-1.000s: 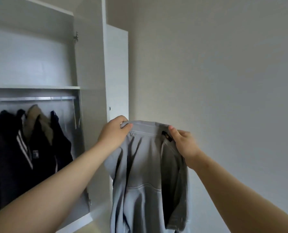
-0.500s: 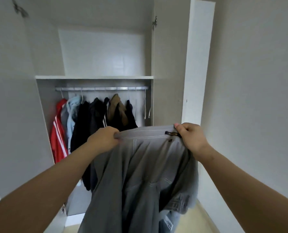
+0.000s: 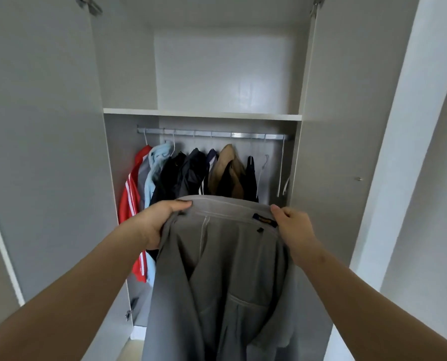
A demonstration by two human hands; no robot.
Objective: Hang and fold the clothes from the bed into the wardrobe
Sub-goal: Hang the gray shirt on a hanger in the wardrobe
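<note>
Two hands: both raised in front of the wardrobe, each gripping the top edge of the same grey garment.
Left hand (image 3: 162, 220): fingers curled round the left end of the garment's top band, clamped on the cloth.
Right hand (image 3: 295, 227): thumb pressed on the near side of the band, just beside a small dark label; the other fingers are folded behind the cloth, pinching it.
Grey garment (image 3: 225, 269): held in the air between the hands, top band stretched roughly level, the rest hanging in loose folds past the bottom of the view. It is in front of the hanging space and lower than the rail.
Wardrobe (image 3: 201, 114): both doors swung wide, a white shelf running across above the rail.
Rail (image 3: 217, 134): metal bar just under the shelf.
Hanging clothes: from the left, a red jacket (image 3: 131, 201) with white stripes, a light blue top (image 3: 157, 162), several dark pieces (image 3: 188, 173), a tan piece (image 3: 227, 165).
Bare hangers (image 3: 262, 173): white, at the right end of the rail.
</note>
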